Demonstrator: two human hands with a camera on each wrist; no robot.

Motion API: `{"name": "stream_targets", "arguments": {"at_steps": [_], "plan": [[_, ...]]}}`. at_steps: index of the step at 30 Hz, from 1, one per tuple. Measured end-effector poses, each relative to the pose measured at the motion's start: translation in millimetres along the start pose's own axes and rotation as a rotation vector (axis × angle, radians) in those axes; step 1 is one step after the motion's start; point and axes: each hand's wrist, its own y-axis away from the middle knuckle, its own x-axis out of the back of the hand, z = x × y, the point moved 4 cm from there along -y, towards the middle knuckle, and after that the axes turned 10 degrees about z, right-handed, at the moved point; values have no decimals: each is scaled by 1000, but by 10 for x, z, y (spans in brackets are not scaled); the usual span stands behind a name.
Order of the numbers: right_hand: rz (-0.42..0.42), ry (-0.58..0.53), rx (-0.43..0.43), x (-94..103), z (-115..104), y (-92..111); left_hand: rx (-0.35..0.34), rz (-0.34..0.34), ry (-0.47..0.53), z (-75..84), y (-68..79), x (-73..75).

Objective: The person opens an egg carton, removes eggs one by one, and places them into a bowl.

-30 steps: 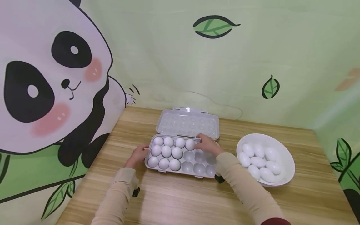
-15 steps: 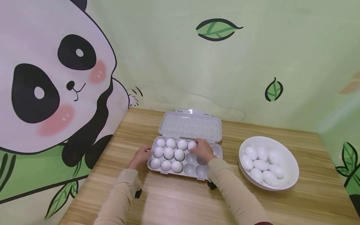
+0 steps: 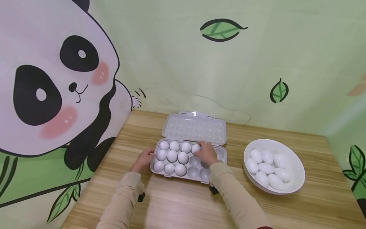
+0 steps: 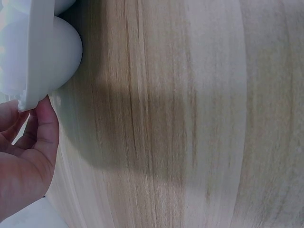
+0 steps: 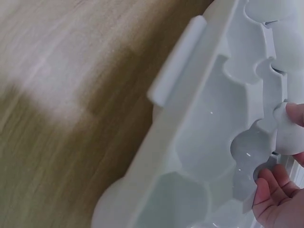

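A pale plastic egg box (image 3: 193, 172) lies with its lid (image 3: 194, 128) swung back behind it. White eggs (image 3: 172, 156) fill the wells on its left side, while several wells on the right hold none. My left hand (image 3: 144, 159) pinches the box's left end; in the left wrist view, thumb and fingers close on the rim (image 4: 34, 57). Over the back row, my right hand (image 3: 207, 153) grips the fourth egg (image 3: 195, 148) from the left. The right wrist view shows that egg (image 5: 289, 135) between thumb and a finger, with the other fingers curled by a neighbouring well.
A white bowl (image 3: 297, 178) with several white eggs (image 3: 266, 168) stands to the right of the box. Both rest on a wood-grain table (image 3: 177, 206). A green backdrop with a panda (image 3: 77, 95) rises behind and at the left.
My right hand has shifted left and closed in on the fourth back-row egg, covering its right side. My left hand keeps its hold on the box end. The head view has shifted slightly.
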Motion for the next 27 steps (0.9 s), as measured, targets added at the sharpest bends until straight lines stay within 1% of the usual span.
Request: {"name": "stream_targets", "arguments": {"at_steps": [6,12,18,21,25,27], "plan": [[28,-1,10,26,-2,12,-6,15,-16,-9,-14,-1],[35,-19,-13,30,-9,10,-7,24,-7,-3,3,6],[14,55,4,-4,-5,19,-3,22,-3,7,19,4],[13,65,6,-10,-1,23,-14,23,-14,16,23,10],[17,30,-15,-17,23,16,-13,22,-11,32,38,14],[25,-23,-43,-16,37,8,-15,17,-7,38,46,12]]}}
